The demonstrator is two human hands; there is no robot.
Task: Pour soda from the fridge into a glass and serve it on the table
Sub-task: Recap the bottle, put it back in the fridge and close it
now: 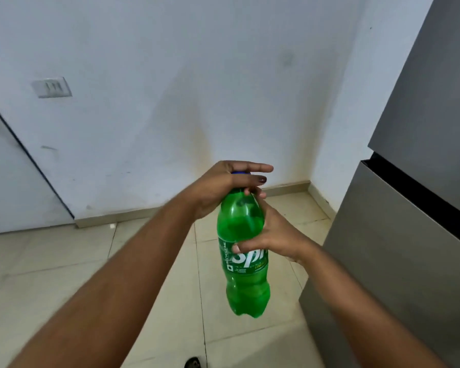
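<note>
A green soda bottle with a blue cap hangs upright in mid-air in front of me, above the tiled floor. My left hand covers the cap and neck from the left, fingers wrapped over the top. My right hand grips the bottle's body at the label from the right side. The cap is mostly hidden under my left hand; only a sliver of blue shows. No glass or table is in view.
The grey fridge stands at the right with both doors shut. A white wall with a switch plate faces me. A white door is at the left. Beige floor tiles lie below.
</note>
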